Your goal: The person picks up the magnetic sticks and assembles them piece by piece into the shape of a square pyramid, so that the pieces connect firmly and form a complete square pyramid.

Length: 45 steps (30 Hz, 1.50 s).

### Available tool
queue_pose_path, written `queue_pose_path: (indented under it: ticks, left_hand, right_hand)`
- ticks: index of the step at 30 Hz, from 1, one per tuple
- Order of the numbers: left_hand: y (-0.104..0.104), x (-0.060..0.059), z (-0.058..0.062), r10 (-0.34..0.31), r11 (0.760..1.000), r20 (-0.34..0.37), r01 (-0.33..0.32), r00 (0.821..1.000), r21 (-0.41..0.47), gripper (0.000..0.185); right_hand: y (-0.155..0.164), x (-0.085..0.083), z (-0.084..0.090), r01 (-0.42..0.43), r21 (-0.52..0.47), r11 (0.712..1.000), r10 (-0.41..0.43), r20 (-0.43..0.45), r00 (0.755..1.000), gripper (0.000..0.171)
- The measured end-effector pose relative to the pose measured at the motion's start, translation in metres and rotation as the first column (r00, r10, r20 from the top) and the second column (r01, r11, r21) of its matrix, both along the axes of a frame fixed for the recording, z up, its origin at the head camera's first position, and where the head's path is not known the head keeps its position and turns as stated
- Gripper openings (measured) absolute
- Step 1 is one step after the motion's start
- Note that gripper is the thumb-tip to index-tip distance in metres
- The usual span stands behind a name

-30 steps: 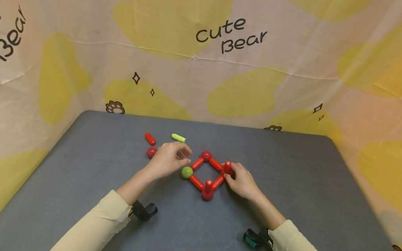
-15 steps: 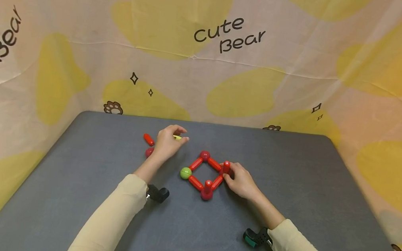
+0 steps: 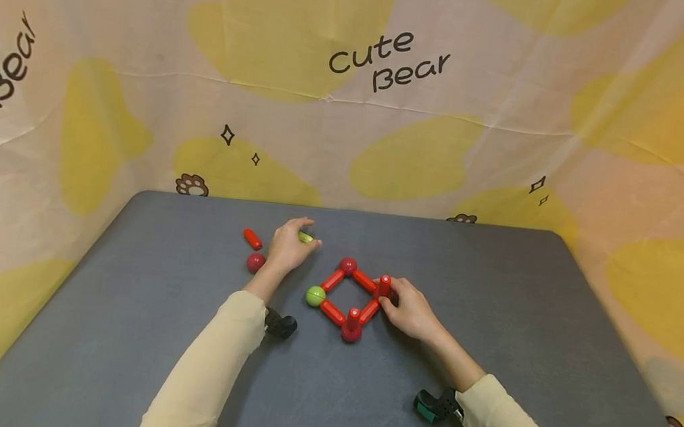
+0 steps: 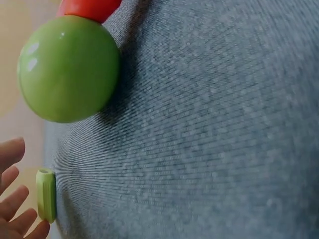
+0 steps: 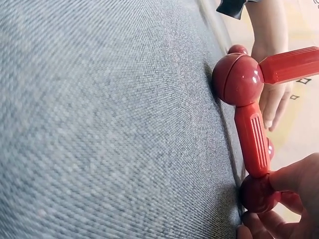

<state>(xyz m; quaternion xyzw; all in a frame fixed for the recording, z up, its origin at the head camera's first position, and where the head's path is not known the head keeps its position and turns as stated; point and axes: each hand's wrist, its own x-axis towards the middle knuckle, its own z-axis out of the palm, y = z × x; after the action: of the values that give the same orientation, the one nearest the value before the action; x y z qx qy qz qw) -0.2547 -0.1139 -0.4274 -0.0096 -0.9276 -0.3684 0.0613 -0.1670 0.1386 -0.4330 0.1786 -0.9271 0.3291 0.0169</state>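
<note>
My left hand hovers around a light green rod at the back of the table. Its fingers are spread, and in the left wrist view the rod lies on the cloth beside them, not pinched. With thumb and fingers my right hand grips a dark red ball at the right corner of a diamond-shaped frame. Red rods form the sides, with a green ball at the left corner, a far red ball and a near red ball. Upright red rods stand on the right and near corners.
Left of my left hand lie a loose red rod and a loose red ball. The grey table ends at a patterned cloth backdrop. A dark camera is worn on my right wrist.
My left hand has moved from beside the green ball, away from me, to the light green rod. The right hand keeps its grip, and the frame stays in place.
</note>
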Motion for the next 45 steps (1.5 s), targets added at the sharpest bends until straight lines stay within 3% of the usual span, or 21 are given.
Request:
queue_pose_path:
  ticks: [7,15,33,38,45]
  left_hand:
    - [-0.002,0.000,-0.003,-0.005,0.999,0.016,0.005,1.000,-0.043,0.043]
    - [-0.002,0.003,-0.003,-0.025,0.993,0.083,0.035,0.996,-0.115,0.032]
    - [-0.001,0.007,0.001,-0.065,0.980,0.083,0.080,0.994,-0.185,0.026]
    - [0.000,0.011,0.008,-0.132,0.975,0.054,0.140,0.990,-0.173,0.030]
    - [-0.001,0.025,0.021,-0.242,0.963,-0.001,0.240,0.970,-0.122,0.029]
  right_hand:
    - [0.000,0.000,0.000,-0.003,-0.005,1.000,0.003,0.003,1.000,0.029]
    - [0.001,0.001,-0.001,-0.002,0.000,1.000,0.002,0.000,1.000,0.027]
    - [0.002,0.000,-0.002,-0.013,-0.008,1.000,0.013,-0.006,1.000,0.027]
    - [0.002,0.000,-0.003,-0.013,-0.011,1.000,0.013,-0.013,1.000,0.026]
    - [0.001,-0.001,-0.003,-0.017,-0.011,1.000,0.017,-0.014,1.000,0.027]
